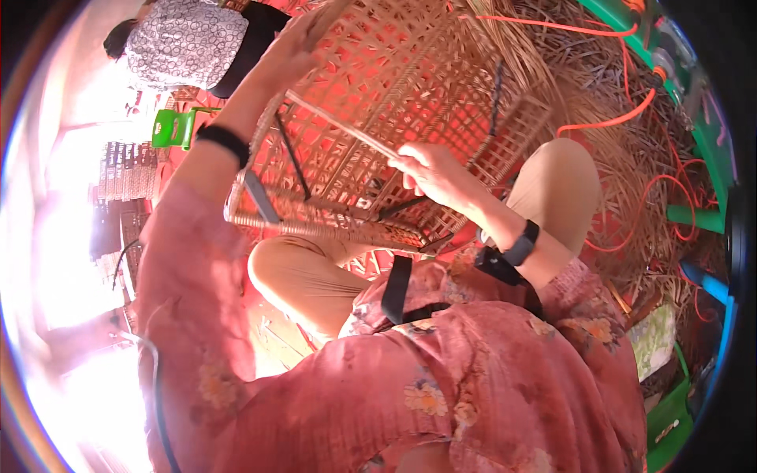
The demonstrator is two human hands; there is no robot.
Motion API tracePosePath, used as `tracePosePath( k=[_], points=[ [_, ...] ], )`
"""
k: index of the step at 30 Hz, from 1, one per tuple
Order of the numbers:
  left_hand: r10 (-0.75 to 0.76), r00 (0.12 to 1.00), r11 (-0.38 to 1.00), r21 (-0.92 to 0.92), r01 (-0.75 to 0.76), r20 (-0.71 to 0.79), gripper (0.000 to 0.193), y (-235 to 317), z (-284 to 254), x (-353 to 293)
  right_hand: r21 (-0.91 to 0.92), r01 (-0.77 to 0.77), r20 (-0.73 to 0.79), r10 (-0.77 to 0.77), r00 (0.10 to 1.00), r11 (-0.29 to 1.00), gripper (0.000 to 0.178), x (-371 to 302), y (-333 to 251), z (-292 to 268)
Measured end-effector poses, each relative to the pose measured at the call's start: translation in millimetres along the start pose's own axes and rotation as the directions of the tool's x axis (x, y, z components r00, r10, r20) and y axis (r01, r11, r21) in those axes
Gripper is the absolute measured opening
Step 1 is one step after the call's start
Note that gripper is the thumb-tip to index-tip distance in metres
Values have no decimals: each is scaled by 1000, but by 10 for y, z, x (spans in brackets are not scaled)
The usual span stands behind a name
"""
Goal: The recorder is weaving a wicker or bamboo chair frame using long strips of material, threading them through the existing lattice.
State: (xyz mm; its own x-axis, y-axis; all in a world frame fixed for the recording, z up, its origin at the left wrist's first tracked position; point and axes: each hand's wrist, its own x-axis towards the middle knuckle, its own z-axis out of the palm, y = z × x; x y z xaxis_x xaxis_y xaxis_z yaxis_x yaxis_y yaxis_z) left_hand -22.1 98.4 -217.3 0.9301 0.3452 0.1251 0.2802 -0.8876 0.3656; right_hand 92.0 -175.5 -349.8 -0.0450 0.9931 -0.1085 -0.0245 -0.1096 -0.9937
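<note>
A large openwork basket-like piece [355, 71], woven of brown cane strips with dark struts across its inside, leans tilted in front of my knees. My right hand [438, 177] is closed in a pinch on the near end of a pale cane strip [339, 126]. The strip slants up and left across the weave to the side near my left forearm. My left hand [288, 55] reaches to the upper left rim of the woven piece. Its fingers blur into the rim, so I cannot tell whether they grip it.
Loose dry strips [583, 165] cover the floor on the right, crossed by an orange hose [611, 122]. A green metal frame [706, 158] stands at the far right. On the left are a green chair [169, 128], stacked woven pieces [126, 169] and a bent-over person [185, 43].
</note>
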Motion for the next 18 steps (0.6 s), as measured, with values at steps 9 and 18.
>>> tracePosePath(
  k=[9, 18],
  points=[
    [-113, 987, 953, 267, 141, -118, 67, -663, 331, 473, 44, -80, -127, 85, 988, 996, 26, 109, -51, -118],
    [-321, 731, 868, 122, 482, -602, 58, -533, 724, -71, -109, -180, -177, 159, 971, 978, 26, 652, 246, -211]
  ],
)
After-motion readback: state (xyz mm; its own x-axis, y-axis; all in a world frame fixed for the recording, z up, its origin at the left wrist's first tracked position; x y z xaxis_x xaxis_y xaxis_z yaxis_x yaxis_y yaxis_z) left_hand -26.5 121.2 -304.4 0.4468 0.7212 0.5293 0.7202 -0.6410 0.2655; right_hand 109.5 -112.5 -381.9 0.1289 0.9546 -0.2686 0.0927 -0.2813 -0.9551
